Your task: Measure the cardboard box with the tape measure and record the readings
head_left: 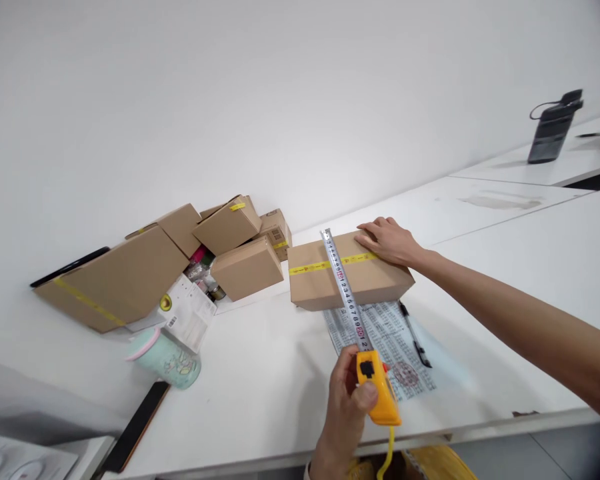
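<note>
My left hand (347, 403) grips an orange tape measure (380, 390) above the table's front part, its thumb on the case near a black button. The metal blade (347, 297) is pulled out and slants away across the top of a cardboard box (315, 287), its end reaching the far edge. Yellow tape runs lengthwise along this box. My right hand (387, 241) holds the box at its far right top edge, fingers bent over the edge. Partly under the box lies a printed sheet (380, 333), with a black pen (415, 335) on it.
Several cardboard boxes (247, 270) are piled at the left against the wall. A mint cup (165, 358) with a pink rim stands before them, beside a white package (187, 313). At the far right is a dark bottle (554, 130). The white table's (260, 400) front edge runs below.
</note>
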{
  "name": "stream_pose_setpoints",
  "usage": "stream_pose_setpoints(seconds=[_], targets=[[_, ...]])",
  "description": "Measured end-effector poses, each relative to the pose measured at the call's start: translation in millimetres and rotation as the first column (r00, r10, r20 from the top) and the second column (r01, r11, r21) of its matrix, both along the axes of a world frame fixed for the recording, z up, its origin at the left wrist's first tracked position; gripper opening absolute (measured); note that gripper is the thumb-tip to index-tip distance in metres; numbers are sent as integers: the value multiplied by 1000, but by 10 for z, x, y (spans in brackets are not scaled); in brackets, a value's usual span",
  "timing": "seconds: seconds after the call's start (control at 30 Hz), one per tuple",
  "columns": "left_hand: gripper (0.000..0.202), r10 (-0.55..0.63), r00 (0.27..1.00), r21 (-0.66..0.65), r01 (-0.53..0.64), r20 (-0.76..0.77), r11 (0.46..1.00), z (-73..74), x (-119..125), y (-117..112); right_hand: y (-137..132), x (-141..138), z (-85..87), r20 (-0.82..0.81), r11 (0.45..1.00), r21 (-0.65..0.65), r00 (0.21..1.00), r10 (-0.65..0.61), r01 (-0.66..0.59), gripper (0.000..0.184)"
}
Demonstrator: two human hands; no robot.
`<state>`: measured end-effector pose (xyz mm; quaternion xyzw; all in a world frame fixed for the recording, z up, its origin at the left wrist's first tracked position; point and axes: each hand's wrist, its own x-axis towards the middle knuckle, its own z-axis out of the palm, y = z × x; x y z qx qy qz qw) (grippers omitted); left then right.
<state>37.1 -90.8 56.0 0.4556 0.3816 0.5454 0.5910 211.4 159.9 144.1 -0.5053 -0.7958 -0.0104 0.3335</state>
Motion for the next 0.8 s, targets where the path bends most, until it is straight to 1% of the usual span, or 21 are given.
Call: stream_pose_setpoints(seconds=[0.07,0.1,0.2,0.27,0.33,0.4,0.47,0.53,0.6,0.67,0.73,0.8], targets=[[65,20,999,5,-19,-33,1000,-98,-42,-115,-4,-30,45,-7,999,-49,1000,3,-3,49],[66,34,998,-5,-34,-46,999,-173,-58,-176,-21,-48,64,-18,999,-45,1000,12,-12,46],[73,59,994,-62,-65,-96,996,-416,-82,-354,-148,-87,62,-79,996,58,994,73,-69,36],[75,49,988,-102,-65,-149,993,-515,-82,-445,-281,-79,-8,-105,982,142,984,142,-126,31],[72,15,981,-114,-37,-192,993,-533,-76,-494,-419,-39,-138,-121,965,197,973,197,-171,28],[69,-35,973,-91,14,-230,996,-504,-71,-503,-529,14,-307,-140,955,231,965,219,-184,26],[66,-57,955,-52,43,-291,998,-473,-73,-488,-590,47,-474,-145,950,238,959,242,-203,25],[64,-63,932,-40,52,-356,998,-468,-83,-468,-607,36,-604,-145,949,226,956,254,-218,25],[65,-78,916,-53,63,-392,997,-487,-98,-455,-602,-14,-699,-183,956,220,954,238,-197,24],[66,-102,894,-64,83,-436,995,-514,-109,-451,-600,-70,-807,-299,972,203,938,178,-120,25],[67,-104,862,-60,86,-496,995,-533,-114,-450,-619,-93,-979,-448,994,106,892,60,-14,32],[67,-101,840,-55,84,-533,995,-539,-113,-447,-676,-54,-1212,-516,997,-52,854,-69,49,41]])
